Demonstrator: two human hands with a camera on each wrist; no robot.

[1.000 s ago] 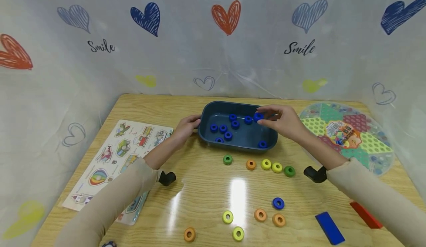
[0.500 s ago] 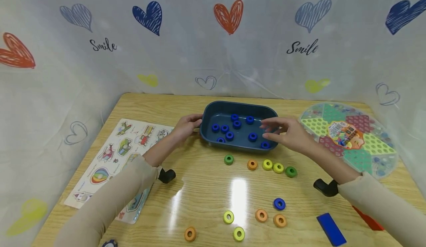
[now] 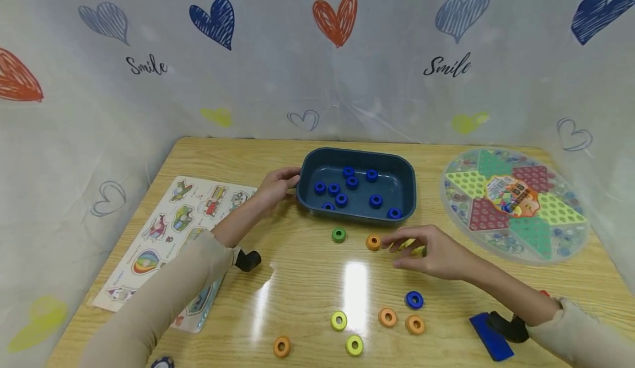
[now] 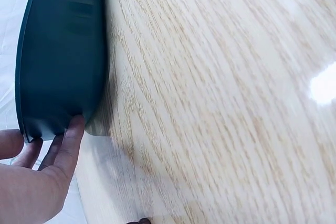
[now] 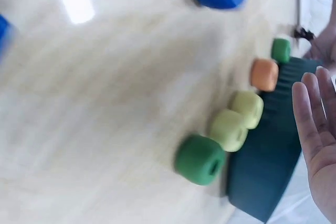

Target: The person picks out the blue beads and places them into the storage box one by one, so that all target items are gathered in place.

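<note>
My left hand (image 3: 274, 190) holds the left end of a dark blue-green plastic tub (image 3: 354, 214). In the left wrist view its fingers (image 4: 76, 129) press against the tub's outer wall, near the rim. Inside the tub lie several blue rings (image 3: 376, 201). My right hand (image 3: 434, 252) is in front of the tub, above a row of rings, with its fingers spread loosely and nothing between them. It partly covers two yellow rings (image 5: 229, 129) and a green ring (image 5: 200, 160) in the head view. Just left of its fingertips is an orange ring (image 3: 373, 242).
Another green ring (image 3: 339, 234) lies left of the row. Nearer the front are a blue ring (image 3: 414, 300), orange rings (image 3: 387, 317) and yellow rings (image 3: 354, 345). A picture puzzle board (image 3: 168, 230) is at left. A round marble board (image 3: 513, 203) and blue block (image 3: 488, 337) are at right.
My right hand has let go of a blue ring, which now lies in the tub. It has then moved out towards the front, over the row of rings. The left hand has stayed put.
</note>
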